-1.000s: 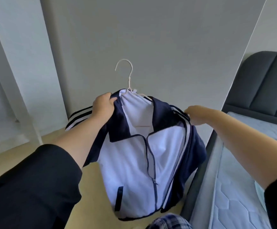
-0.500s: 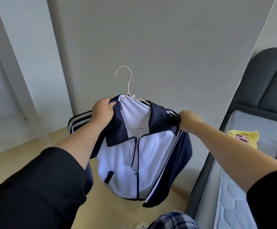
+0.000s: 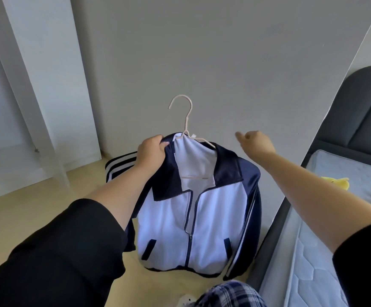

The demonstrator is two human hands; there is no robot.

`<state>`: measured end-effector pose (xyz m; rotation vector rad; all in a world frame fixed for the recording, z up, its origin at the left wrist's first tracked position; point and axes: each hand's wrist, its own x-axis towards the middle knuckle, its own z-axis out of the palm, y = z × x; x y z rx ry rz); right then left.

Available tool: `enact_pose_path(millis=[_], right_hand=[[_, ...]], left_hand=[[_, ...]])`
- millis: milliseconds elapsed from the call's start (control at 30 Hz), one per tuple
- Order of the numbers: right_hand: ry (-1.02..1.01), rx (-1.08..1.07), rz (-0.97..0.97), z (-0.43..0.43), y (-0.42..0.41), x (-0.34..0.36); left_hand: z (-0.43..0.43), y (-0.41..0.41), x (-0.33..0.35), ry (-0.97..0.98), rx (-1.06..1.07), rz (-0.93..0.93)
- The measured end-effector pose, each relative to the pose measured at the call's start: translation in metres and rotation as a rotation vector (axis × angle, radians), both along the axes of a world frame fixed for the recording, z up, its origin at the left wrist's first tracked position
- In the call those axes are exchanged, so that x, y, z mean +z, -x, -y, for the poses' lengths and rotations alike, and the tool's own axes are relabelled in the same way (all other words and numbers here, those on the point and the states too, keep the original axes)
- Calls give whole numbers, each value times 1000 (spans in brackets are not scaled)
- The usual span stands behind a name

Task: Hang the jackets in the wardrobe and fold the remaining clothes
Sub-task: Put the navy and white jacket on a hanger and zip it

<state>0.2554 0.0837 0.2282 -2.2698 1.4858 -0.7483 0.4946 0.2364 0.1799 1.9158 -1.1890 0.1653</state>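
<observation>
One left hand [image 3: 151, 151] grips the jacket [image 3: 193, 218] collar; right hand [image 3: 256, 144] loosely curled, holding nothing.

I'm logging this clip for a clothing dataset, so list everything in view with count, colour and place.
jacket: one, white body with navy collar and sleeves, hanging at centre over the floor
hanger: one, pale pink, inside the jacket's neck, hook sticking up free
bed: one, pale quilted mattress with dark grey headboard, at right
yellow item: one, yellow, on the mattress at right
checked cloth: one, blue and white, at bottom edge
floor: one, light tan, lower left
left hand: one, grips the jacket's collar at its left side
right hand: one, loosely curled, in the air beside the jacket's right shoulder, holding nothing
</observation>
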Motion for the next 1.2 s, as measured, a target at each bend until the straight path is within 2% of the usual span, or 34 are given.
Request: enact_pose_path(millis=[167, 267, 367, 500, 567, 700, 733, 767, 800, 833, 867, 900, 933, 1000, 1033, 1067, 1133, 1200], right_hand=[[143, 66, -426, -18, -12, -7], [164, 49, -496, -27, -22, -14], [182, 7, -418, -30, -34, -19], [142, -45, -387, -28, -35, -10], [153, -72, -247, -26, -31, 5], [373, -33, 237, -46, -41, 43], [319, 49, 219, -56, -44, 46], [190, 166, 73, -68, -48, 44], [-17, 277, -185, -78, -50, 38], [-213, 342, -445, -82, -50, 29], [-300, 356, -596, -82, -47, 22], [-269, 351, -565, -79, -43, 19], [-143, 323, -398, -74, -38, 18], [301, 182, -13, -54, -27, 17], [413, 189, 50, -48, -24, 19], [376, 236, 19, -43, -22, 22], [126, 313, -126, -35, -22, 18], [39, 281, -152, -33, -23, 9]], left_hand=[[1, -1, 1, 20, 52, -102], [1, 1, 0, 29, 55, -142], [2, 8, 3, 28, 25, -152], [1, 11, 8, -28, -14, -51], [0, 8, 7, -93, -19, 23], [1, 14, 4, -147, -41, 65], [3, 18, 5, -131, -41, 49], [5, 21, 6, -105, -33, 18], [7, 23, 7, -78, -19, -28], [8, 24, 8, -59, -5, -85], [8, 25, 9, -45, -2, -139], [7, 24, 9, -35, -10, -173], [7, 24, 10, -32, -25, -180], [5, 24, 13, -25, -59, -167], [4, 24, 16, -12, -74, -165], [5, 24, 20, -1, -91, -161], [6, 24, 26, 1, -116, -127], [5, 25, 29, -5, -130, -39]])
